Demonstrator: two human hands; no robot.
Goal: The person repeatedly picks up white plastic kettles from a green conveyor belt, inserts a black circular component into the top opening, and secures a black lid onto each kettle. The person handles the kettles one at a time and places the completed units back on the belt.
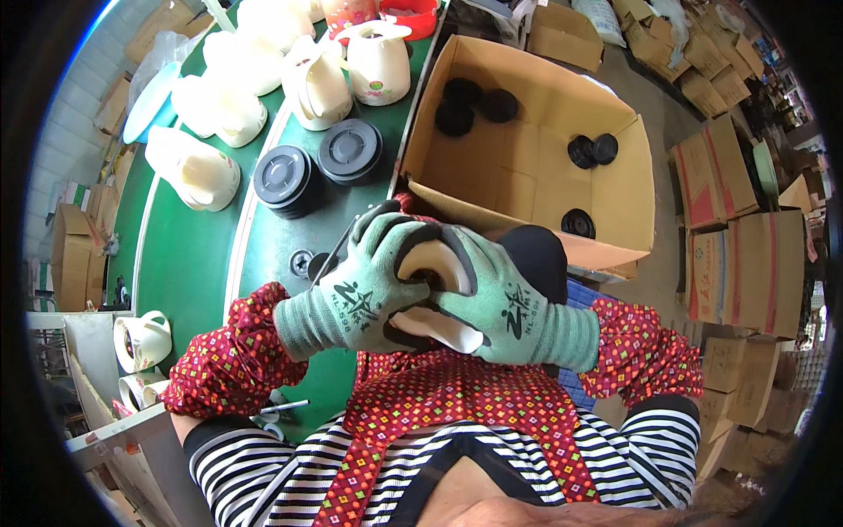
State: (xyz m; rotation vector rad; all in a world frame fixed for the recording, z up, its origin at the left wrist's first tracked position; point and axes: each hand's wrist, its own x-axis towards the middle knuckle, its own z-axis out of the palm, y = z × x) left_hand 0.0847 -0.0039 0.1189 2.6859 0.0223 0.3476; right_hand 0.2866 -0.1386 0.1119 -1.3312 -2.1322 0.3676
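Note:
Both my hands wear green gloves with dark palms and meet in front of my chest. Between them is a cream plastic jug (436, 260), its round opening facing up and its pale spout (450, 330) toward me. My left hand (358, 279) wraps round the jug's left side, thumb at the opening. From the right, my right hand (509, 294) grips it, with its thumb also at the opening. A dark curved edge (330, 263) shows beside my left hand; what it belongs to is hidden. Two stacks of black round discs (285, 180) stand on the green table just beyond.
Several cream jugs (200, 171) crowd the far left of the green table (189, 241). A red basin (411, 18) sits behind them. At right, an open cardboard box (536, 167) holds several black discs (499, 105). More cartons (742, 263) are stacked farther right.

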